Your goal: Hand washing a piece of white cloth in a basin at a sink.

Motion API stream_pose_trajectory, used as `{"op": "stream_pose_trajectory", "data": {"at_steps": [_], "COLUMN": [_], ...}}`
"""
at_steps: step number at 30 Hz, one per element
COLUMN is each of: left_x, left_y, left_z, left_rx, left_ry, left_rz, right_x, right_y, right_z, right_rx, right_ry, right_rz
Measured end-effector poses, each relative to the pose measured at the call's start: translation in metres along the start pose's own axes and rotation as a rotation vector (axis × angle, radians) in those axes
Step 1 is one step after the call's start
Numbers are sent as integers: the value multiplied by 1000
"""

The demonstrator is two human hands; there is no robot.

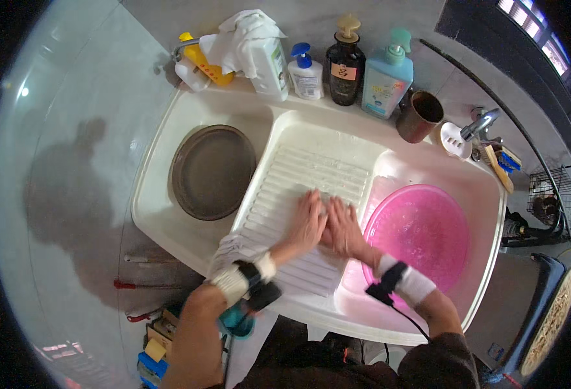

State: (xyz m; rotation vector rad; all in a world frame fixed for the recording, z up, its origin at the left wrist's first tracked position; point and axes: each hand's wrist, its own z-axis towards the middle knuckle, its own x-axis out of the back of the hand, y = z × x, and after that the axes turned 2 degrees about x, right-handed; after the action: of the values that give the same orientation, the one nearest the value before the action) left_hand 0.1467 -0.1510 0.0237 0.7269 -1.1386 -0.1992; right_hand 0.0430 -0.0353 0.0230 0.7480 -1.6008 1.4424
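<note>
My left hand (304, 224) and my right hand (345, 227) are side by side over the ridged washboard (314, 165) moulded into the middle of a white sink. Both palms face down and the fingertips nearly meet; motion blurs them. Whether anything lies beneath the palms is hidden. A pale, wrinkled cloth (229, 247) rests at the washboard's near left edge, under my left forearm. To the right of my right hand stands a pink basin (424, 233) with water in it, inside the right bowl. A round dark basin (213, 172) sits in the left bowl.
Along the back rim stand a white pump bottle (306, 78), a dark pump bottle (345, 73), a light-blue pump bottle (387, 80) and a brown cup (419, 116). Farther right are a soap dish (455, 141), a metal tap (480, 125) and a brush (502, 165).
</note>
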Motion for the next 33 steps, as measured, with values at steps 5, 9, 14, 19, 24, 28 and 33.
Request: {"op": "stream_pose_trajectory", "data": {"at_steps": [5,9,14,19,24,28,33], "left_x": [5,-19,16,-4,-18,-3,-11], "left_y": [-4,-11,28,-2,-6,28,5], "left_z": [25,89,-2,44,72,-23,53], "left_rx": [-78,109,126,132,-43,81,-48], "left_ry": [-62,49,-78,-92,25,-138,-44], "left_rz": [268,317,-120,106,430,45,186], "right_x": [0,16,10,0,10,4,6], "right_y": [17,48,-12,25,51,-14,31], "right_z": [20,56,0,40,56,-26,27], "right_rx": [-2,-160,-9,-1,-206,15,-24], "right_ry": [37,165,-126,93,156,-94,112], "right_rz": [-65,-120,81,-80,-130,115,-92]}}
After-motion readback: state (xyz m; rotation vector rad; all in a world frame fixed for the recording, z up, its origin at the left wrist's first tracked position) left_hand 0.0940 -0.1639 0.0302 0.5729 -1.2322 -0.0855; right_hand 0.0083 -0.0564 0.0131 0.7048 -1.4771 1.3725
